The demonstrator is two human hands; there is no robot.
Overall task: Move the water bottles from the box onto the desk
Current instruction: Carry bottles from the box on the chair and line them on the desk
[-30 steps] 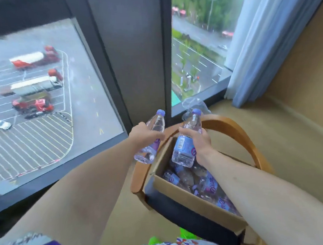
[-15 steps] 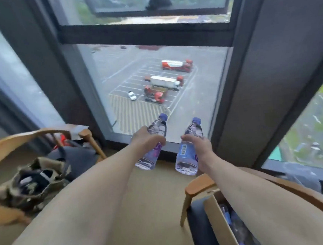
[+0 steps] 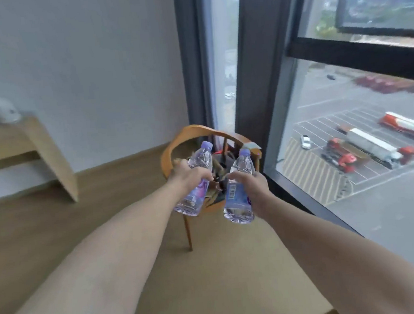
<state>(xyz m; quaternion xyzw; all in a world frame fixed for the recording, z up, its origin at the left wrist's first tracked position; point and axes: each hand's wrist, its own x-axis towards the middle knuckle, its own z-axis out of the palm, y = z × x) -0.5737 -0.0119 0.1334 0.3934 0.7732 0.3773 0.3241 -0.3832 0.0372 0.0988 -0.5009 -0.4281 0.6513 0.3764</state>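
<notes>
**Q:** What do you have hold of here?

**A:** One water bottle in each hand, carried out in front of me beside the window. My left hand (image 3: 187,175) is wrapped round the middle of the left bottle (image 3: 196,182), which leans with its cap tipped away from me. My right hand (image 3: 251,185) is closed round the waist of the right bottle (image 3: 239,191), barcode facing me, nearly upright. The two are near each other but not touching.

**Q:** How do they handle?

**A:** Both look full, so I judge them fairly heavy for their size. The thin clear plastic probably gives under a squeeze, and the label would be slick. Mid-body, over the label, seems the best hold; the cap is too narrow to carry by.

**Q:** And the surface?

**A:** The wooden surface (image 3: 13,137) stands well off to the left of my left hand, against the wall. A chair (image 3: 175,144) sits just beyond both hands. The box is out of view.
</notes>
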